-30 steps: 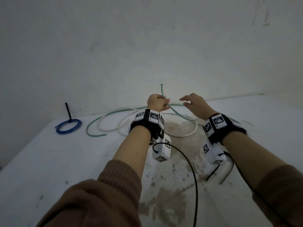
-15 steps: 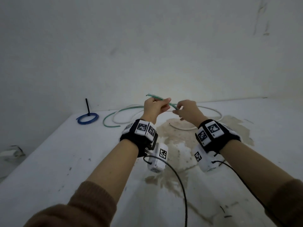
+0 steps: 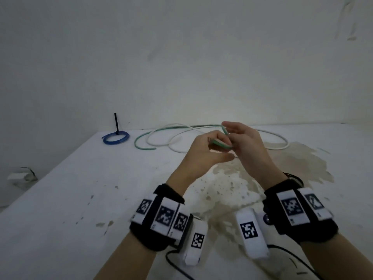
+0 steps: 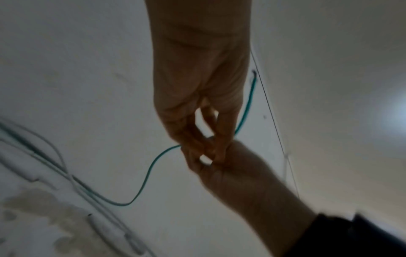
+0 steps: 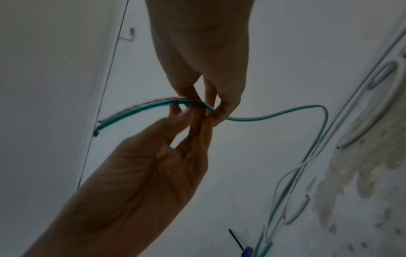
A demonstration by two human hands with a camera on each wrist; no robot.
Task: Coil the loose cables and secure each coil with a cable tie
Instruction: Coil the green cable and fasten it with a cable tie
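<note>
Both hands have drawn together since a second ago: left hand [image 3: 203, 152] and right hand [image 3: 245, 146] now pinch the thin green cable [image 5: 274, 115] near its free end. Its length trails to the white counter [image 3: 80, 188] beside the white cable [image 3: 278, 145]. One blue coil [image 3: 116, 137] looks tied; two remain.

1. Wall [image 3: 181, 57]: plain, off-white, unadorned; faint scuffs and smudges, with darker marks toward the upper right corner.
2. Bench [image 3: 60, 199]: white surface, meeting the wall at its far edge; small dark chips and specks scattered over the left half.
3. Stain [image 3: 292, 164]: large brownish, blotchy patch on the bench, spreading from centre to right.
4. Debris [image 3: 22, 175]: pale crumpled object low at the left, beyond the bench edge; nature unclear.
5. Light: dim, cool, even; a bright glow [image 4: 395, 118] shows in the left wrist view.
</note>
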